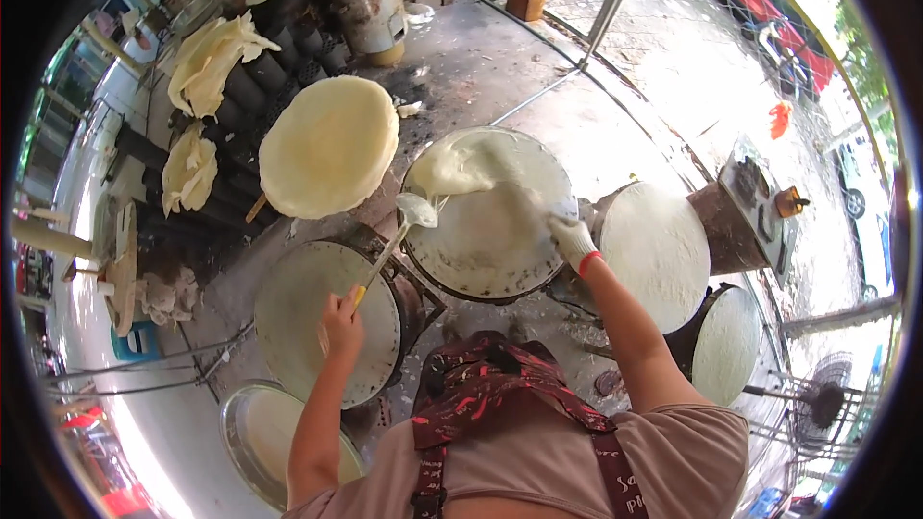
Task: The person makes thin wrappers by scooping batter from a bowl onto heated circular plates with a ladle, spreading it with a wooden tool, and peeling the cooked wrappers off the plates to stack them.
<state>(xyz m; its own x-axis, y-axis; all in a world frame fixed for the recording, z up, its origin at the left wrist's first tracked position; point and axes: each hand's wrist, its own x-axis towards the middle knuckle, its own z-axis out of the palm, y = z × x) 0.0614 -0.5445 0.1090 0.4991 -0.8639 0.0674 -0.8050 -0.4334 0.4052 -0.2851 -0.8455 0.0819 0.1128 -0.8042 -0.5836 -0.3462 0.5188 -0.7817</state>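
Observation:
My bare left hand (341,325) grips the handle of a long ladle (417,211). The ladle's bowl is at the left rim of the middle round griddle (486,284). Pale, wet dough (457,165) lies across the far part of that griddle, and part of the griddle's surface is blurred by motion. At the griddle's right edge is my right hand (575,240), in a white glove with a red cuff. Its fingers look curled closed; what they hold, if anything, cannot be made out.
Griddles with pale sheets surround me: one left (322,312), one right (654,255), another lower right (726,346). A stack of thin round pancakes (332,146) stands front left. A basin of batter (274,432) is lower left. Dark cylindrical briquettes (252,91) and a fan (827,404) stand farther out.

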